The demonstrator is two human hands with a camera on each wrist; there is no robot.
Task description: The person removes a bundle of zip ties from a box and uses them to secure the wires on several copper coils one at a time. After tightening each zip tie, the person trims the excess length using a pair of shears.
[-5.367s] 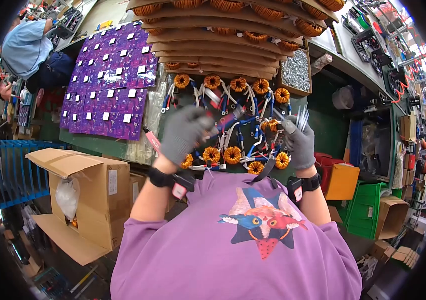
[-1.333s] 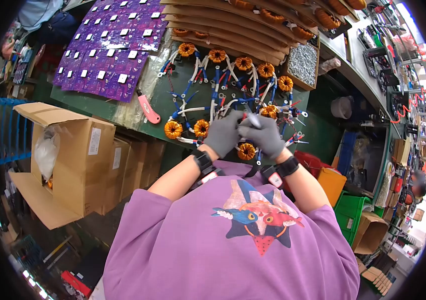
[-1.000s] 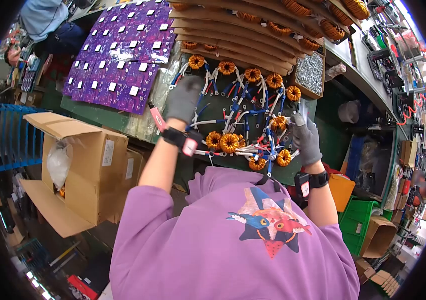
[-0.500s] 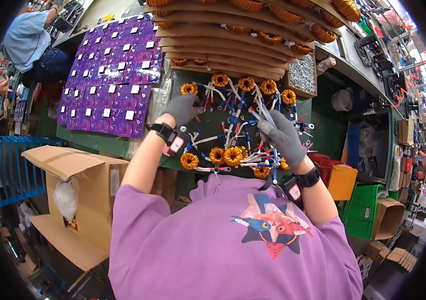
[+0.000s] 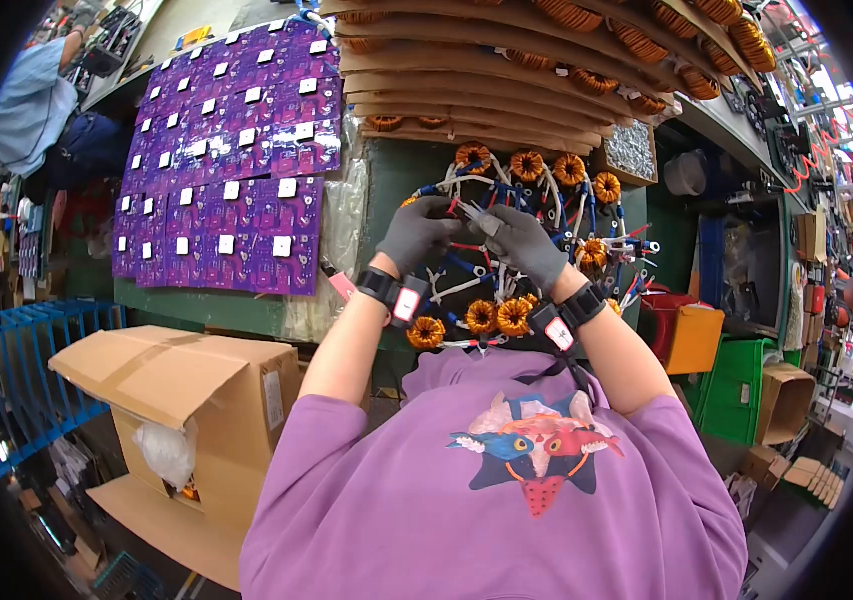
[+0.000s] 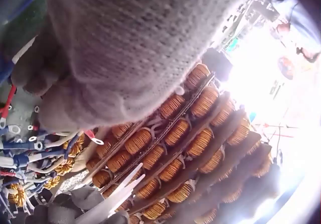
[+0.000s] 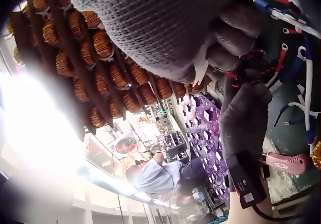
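Across the far side of the green bench point(image 5: 246, 308), I see stacked cardboard sheets point(image 5: 486, 112) with copper coils point(image 5: 636, 42) between them, rising just beyond the gloves. Purple boards point(image 5: 221, 150) lie to the left, and a tray of small metal parts point(image 5: 629, 152) sits at the stack's right end. Loose coils point(image 5: 513, 316) and wires point(image 5: 466, 284) in white, blue and red surround the hands; the pink-handled knife point(image 7: 286, 164) lies near the left wrist. A large carton point(image 5: 186, 400) stands in front, below the boards.

The gloved left hand point(image 5: 416, 236) has its fingers curled, pinching a red wire point(image 5: 454, 206) at the tips, over the coils and wires. Facing it, the gloved right hand point(image 5: 526, 248) is closed round thin white strips point(image 5: 472, 212), whose ends stick out toward the wire. Glove fabric fills much of both wrist views, so I cannot tell whether strips and wire touch.
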